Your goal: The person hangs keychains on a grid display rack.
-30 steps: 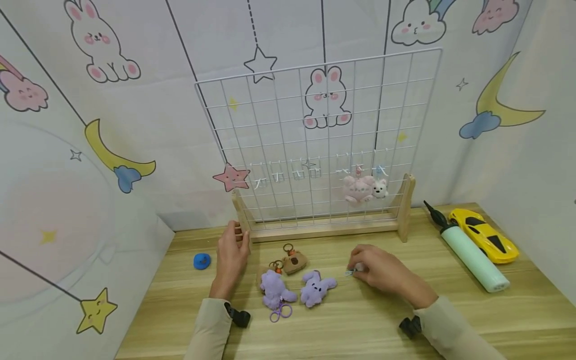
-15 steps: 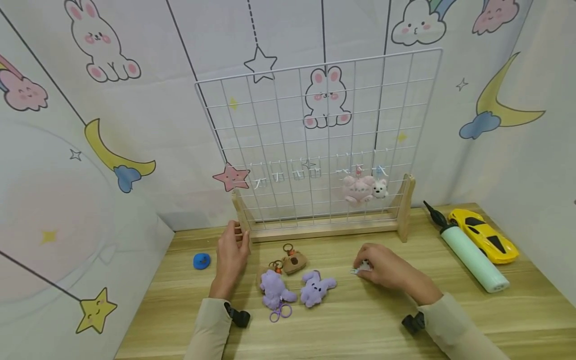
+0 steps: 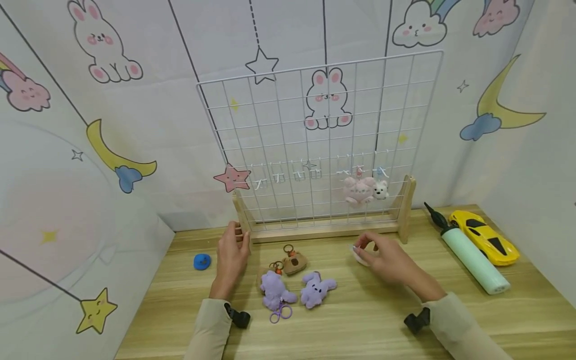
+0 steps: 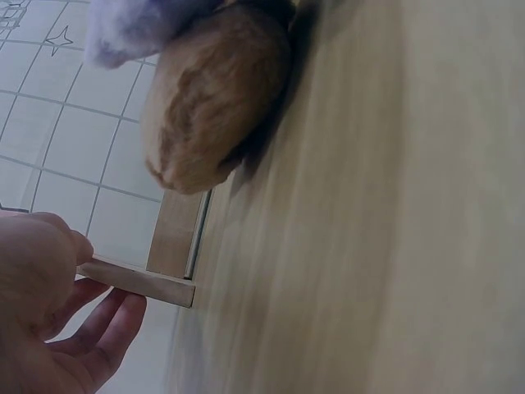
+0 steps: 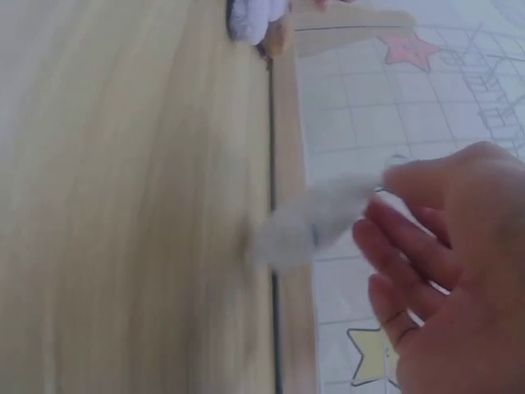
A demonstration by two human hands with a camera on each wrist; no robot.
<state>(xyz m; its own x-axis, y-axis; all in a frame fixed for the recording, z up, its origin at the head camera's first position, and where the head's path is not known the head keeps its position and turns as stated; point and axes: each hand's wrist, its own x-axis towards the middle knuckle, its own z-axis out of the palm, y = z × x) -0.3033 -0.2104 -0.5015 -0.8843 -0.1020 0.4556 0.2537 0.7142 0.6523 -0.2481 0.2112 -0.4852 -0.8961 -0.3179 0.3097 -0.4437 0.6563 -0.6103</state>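
Note:
My right hand (image 3: pixel 387 257) pinches a small white plush keychain (image 5: pixel 316 226) near its top, between thumb and fingertip. The plush hangs blurred below the fingers in the right wrist view. My left hand (image 3: pixel 231 252) holds the wooden end post (image 4: pixel 139 281) of the grid rack, thumb on one side and fingers on the other. On the white wire grid (image 3: pixel 315 145) hang a pink plush (image 3: pixel 358 190) and a white bear plush (image 3: pixel 380 190). Several white hooks (image 3: pixel 299 174) on its left half carry nothing.
Between the hands lie two purple plush keychains (image 3: pixel 316 289) and a brown plush keychain (image 3: pixel 294 263), with another brown one partly hidden. A blue item (image 3: pixel 202 261) sits left. A green pump (image 3: pixel 474 260) and yellow toy car (image 3: pixel 485 237) lie right.
My right hand has lifted the white plush keychain off the table and moved slightly toward the rack. The left hand stays on the wooden post.

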